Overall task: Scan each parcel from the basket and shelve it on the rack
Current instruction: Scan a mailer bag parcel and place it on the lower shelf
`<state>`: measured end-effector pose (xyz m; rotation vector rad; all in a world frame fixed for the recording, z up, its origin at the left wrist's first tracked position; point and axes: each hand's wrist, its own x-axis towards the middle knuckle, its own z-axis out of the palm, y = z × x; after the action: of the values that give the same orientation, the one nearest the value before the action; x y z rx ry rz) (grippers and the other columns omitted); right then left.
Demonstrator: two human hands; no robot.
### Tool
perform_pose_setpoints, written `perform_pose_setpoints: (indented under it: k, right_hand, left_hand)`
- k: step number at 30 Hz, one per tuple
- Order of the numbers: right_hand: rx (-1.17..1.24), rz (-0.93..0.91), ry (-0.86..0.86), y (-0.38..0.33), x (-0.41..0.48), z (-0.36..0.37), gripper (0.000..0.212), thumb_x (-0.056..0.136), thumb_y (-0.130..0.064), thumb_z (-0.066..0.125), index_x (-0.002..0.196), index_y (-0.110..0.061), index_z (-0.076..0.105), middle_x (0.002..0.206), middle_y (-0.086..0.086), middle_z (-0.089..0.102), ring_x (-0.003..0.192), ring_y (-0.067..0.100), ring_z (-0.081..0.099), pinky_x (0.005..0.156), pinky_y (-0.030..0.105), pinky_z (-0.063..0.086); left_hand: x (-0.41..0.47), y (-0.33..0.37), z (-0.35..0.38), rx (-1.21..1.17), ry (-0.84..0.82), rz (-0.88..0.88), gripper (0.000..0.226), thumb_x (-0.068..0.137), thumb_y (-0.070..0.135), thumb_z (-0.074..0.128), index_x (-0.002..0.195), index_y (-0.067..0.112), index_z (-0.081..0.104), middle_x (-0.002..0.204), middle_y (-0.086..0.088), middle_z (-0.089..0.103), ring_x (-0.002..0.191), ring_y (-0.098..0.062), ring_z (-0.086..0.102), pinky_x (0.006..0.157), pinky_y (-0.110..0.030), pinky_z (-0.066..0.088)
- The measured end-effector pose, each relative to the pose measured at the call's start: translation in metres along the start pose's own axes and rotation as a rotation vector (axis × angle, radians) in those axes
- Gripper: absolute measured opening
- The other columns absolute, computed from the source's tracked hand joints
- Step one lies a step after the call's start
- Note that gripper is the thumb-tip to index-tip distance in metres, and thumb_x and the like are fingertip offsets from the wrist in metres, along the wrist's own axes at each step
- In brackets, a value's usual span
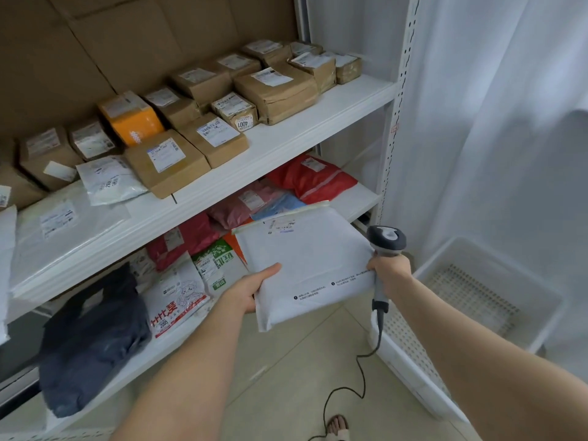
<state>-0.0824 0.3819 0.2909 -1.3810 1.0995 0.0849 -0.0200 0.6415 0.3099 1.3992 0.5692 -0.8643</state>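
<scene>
White parcel (305, 268) near rack (286, 144) edge, basket (471, 294) apart

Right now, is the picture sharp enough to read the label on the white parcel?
Head view: soft, even light, no glare on the white parcel; its label is too blurred to read; the rack upright bows from lens distortion.

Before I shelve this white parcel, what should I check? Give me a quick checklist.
1. Left hand grips the white parcel: ok.
2. Right hand holds the scanner, thumb on the parcel's corner: ok.
3. Label faces up, in view: ok.
4. Parcel already scanned: cannot tell.
5. Bare space at the right end of the middle shelf: ok.
6. Scanner cable trails on the floor near the foot, possible snag: not ok.
</scene>
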Motion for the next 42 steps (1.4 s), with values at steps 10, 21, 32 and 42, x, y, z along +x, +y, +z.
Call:
perform_pose_setpoints:
  k: [10,21,32,42]
  right_hand:
    - [0.107,0.004,-0.034,-0.048,0.063,0.062,0.032,0.080,-0.002,0.072,0.108,-0.004,0.056,0.099,0.012,0.055,0.089,0.029,0.054,0.088,0.041,0.050]
    - [0.331,0.130,-0.236,-0.069,0.156,0.114,0.029,0.082,0.003,0.070,0.109,-0.004,0.061,0.085,0.006,0.057,0.075,0.023,0.053,0.092,0.047,0.048]
    - [0.394,0.163,-0.335,-0.090,0.272,0.165,0.015,0.083,0.001,0.070,0.083,-0.011,0.061,0.085,0.008,0.058,0.080,0.025,0.055,0.080,0.042,0.047]
    - [0.450,0.052,-0.356,-0.095,0.360,0.243,0.011,0.085,0.001,0.067,0.084,-0.004,0.058,0.076,0.010,0.055,0.063,0.020,0.053,0.068,0.038,0.049]
  left_hand:
    - [0.085,0.043,-0.015,-0.094,0.128,0.060,0.040,0.078,0.008,0.075,0.115,0.000,0.063,0.107,-0.018,0.069,0.089,-0.030,0.068,0.067,-0.038,0.057]
    - [0.203,0.095,0.040,-0.238,0.213,0.177,0.030,0.081,0.001,0.072,0.110,0.002,0.064,0.110,-0.015,0.066,0.077,-0.021,0.065,0.070,-0.034,0.053]
    - [0.332,0.130,0.042,-0.260,0.280,0.222,0.042,0.070,0.015,0.083,0.108,0.008,0.067,0.107,-0.010,0.071,0.098,-0.026,0.068,0.097,-0.039,0.049]
    - [0.471,0.161,-0.012,-0.395,0.455,0.403,0.060,0.072,0.018,0.081,0.125,0.008,0.056,0.120,-0.005,0.063,0.106,-0.025,0.062,0.094,-0.035,0.047]
